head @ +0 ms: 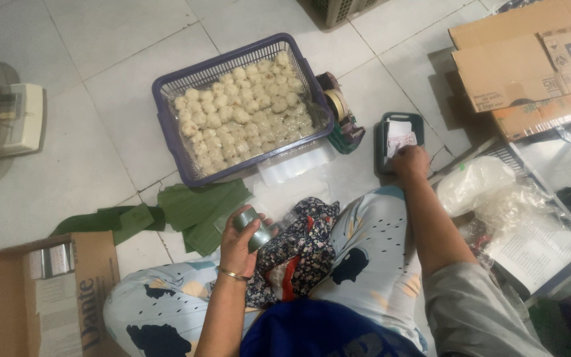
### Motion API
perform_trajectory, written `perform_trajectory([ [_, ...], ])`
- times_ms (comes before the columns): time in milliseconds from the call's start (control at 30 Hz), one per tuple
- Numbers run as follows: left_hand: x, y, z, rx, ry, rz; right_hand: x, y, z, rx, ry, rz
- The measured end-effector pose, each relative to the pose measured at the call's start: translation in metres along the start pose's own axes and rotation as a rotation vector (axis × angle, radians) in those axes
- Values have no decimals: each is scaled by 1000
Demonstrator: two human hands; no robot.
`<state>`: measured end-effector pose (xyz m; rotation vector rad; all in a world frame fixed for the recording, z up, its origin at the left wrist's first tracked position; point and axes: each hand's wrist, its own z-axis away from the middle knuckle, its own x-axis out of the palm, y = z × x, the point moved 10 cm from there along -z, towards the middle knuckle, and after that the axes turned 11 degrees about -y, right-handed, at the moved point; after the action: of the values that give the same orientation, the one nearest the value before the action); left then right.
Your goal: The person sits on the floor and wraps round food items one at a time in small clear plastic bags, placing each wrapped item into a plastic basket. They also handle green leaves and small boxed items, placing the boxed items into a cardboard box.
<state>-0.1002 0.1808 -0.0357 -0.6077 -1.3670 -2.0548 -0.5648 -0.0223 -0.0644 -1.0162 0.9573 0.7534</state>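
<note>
I sit on a tiled floor. My left hand point(240, 243) is closed around a small greenish-grey wrapped roll point(254, 228), held above my knee and a flowered cloth point(299, 248). My right hand point(410, 160) reaches forward and its fingers touch the paper slips in a small dark green tray point(383, 135); whether it pinches one is unclear. A purple plastic basket point(166, 122) full of pale round dumplings point(242, 109) stands in front of me. Green banana leaf pieces point(193, 208) lie between the basket and my left knee.
A tape dispenser point(338, 109) stands beside the basket's right end. A white scale point(4, 119) sits far left. Cardboard boxes lie at the lower left point(41, 297) and the upper right point(530, 59). Clear plastic bags point(477, 185) and a tray with paper fill the right side.
</note>
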Motion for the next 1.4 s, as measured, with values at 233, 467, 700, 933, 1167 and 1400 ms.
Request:
perform_trajectory([
  [233,-6,0,0,-9,63,-88,-17,4,18,73,11,-173],
  [467,-7,7,9,-9,50,-90,-11,-22,13,0,-42,101],
  [700,3,1,6,-3,13,-103,-22,-1,12,-41,195,80],
  [933,10,15,3,134,-82,-65,-44,-52,72,-339,113,-900],
  [1167,-11,25,9,145,-12,-18,43,-233,264,-396,-879,-859],
  [1400,-8,47,34,272,-199,-9,63,-284,262,-333,-837,-1219],
])
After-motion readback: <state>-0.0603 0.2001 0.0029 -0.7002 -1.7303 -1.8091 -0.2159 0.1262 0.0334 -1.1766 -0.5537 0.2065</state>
